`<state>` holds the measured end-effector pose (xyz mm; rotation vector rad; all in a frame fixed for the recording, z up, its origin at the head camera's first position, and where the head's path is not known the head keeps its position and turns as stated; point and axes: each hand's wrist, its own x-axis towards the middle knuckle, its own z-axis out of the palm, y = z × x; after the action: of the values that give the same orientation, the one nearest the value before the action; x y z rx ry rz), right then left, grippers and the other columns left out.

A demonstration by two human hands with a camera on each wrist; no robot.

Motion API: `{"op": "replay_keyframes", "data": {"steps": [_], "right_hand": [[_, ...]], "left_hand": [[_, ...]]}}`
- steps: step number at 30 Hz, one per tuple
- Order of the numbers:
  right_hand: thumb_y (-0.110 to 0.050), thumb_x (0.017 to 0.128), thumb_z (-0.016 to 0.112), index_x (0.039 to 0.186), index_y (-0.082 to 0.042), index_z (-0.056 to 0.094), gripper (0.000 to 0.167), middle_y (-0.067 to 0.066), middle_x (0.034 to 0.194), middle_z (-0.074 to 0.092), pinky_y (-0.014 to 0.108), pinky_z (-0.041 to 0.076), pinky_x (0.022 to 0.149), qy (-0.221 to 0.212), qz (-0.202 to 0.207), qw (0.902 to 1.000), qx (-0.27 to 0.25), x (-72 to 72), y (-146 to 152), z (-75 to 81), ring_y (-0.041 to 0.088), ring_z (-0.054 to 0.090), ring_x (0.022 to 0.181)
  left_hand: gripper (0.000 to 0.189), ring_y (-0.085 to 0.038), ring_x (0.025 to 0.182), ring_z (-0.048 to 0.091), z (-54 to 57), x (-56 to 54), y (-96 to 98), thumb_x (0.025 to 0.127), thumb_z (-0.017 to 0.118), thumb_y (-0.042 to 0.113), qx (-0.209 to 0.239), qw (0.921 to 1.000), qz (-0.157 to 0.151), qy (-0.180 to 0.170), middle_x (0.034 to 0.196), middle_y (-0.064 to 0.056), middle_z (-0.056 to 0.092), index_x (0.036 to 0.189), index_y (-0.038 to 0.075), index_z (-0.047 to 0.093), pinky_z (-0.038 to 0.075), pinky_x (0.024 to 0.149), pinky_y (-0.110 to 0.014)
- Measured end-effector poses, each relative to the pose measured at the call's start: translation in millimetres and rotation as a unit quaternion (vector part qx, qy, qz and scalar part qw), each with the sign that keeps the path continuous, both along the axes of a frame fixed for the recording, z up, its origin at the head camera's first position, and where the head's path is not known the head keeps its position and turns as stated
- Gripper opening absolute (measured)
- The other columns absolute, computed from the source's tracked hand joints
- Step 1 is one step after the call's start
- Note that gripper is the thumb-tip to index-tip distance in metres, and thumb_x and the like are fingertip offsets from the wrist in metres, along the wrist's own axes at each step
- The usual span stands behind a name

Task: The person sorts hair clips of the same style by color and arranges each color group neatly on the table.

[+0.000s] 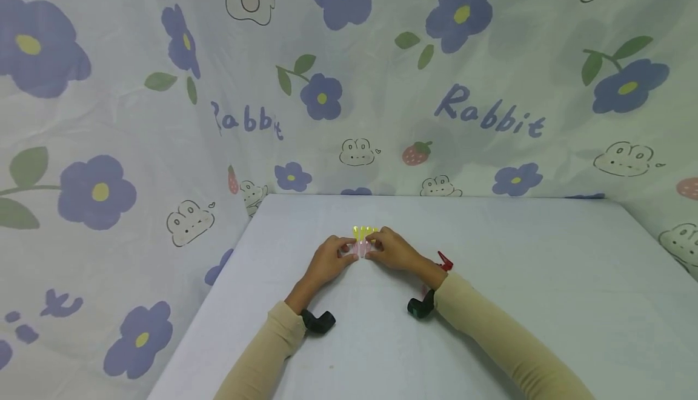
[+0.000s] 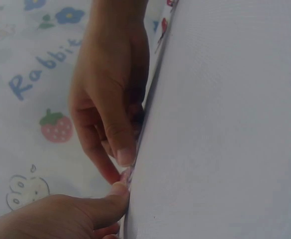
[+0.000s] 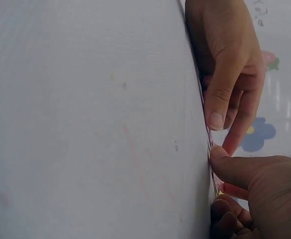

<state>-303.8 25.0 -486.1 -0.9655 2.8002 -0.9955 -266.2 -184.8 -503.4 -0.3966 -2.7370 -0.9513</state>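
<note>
Both left hand (image 1: pixel 329 259) and right hand (image 1: pixel 394 250) had fingers pinched on the pink clips (image 1: pixel 361 249), beside yellow clips (image 1: pixel 363 231) on the tabletop (image 1: pixel 534 254), which I judged light, stiff, slick, best held by their ends.

wht table (image 1: pixel 545 279), yel/pink pcs (image 1: pixel 361 246), red pc (image 1: pixel 446 262)

Pink pieces (image 1: pixel 362 248), perhaps clips: partly covered by fingers (image 1: pixel 346 241), too small to count. Yellow pieces (image 1: pixel 362 232): right end behind right hand (image 1: pixel 395 250). Red piece (image 1: pixel 446 260) partly hidden by right wrist (image 1: pixel 433 273). Sleeves (image 1: pixel 507 342) cut by bottom edge.
</note>
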Motion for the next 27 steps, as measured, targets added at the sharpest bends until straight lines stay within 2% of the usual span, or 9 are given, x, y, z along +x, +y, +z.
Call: {"op": "replay_keyframes", "data": {"steps": [19,27], "right_hand": [[-0.020,0.089,0.077,0.125,-0.005,0.067,0.041,0.006,0.094,0.057,0.028,0.045,0.072,-0.006,-0.004,0.9999,0.010,-0.6,-0.6,-0.9,0.014,0.050,0.082],[-0.019,0.088,0.077,0.123,-0.005,0.067,0.039,0.006,0.093,0.057,0.027,0.045,0.071,0.004,0.004,1.0000,0.002,-1.3,0.2,-1.0,0.014,0.050,0.080]], "left_hand": [[0.039,-0.010,0.075,0.053,0.3,0.5,0.8,0.088,0.078,0.023,0.004,1.0000,0.003,-0.006,0.096,-0.004,0.065,0.124,0.012,0.070,0.044,0.065,-0.026],[0.040,-0.010,0.075,0.053,1.7,0.6,0.2,0.087,0.078,0.024,0.001,1.0000,0.000,-0.005,0.096,-0.004,0.065,0.124,0.012,0.070,0.044,0.065,-0.025]]}}
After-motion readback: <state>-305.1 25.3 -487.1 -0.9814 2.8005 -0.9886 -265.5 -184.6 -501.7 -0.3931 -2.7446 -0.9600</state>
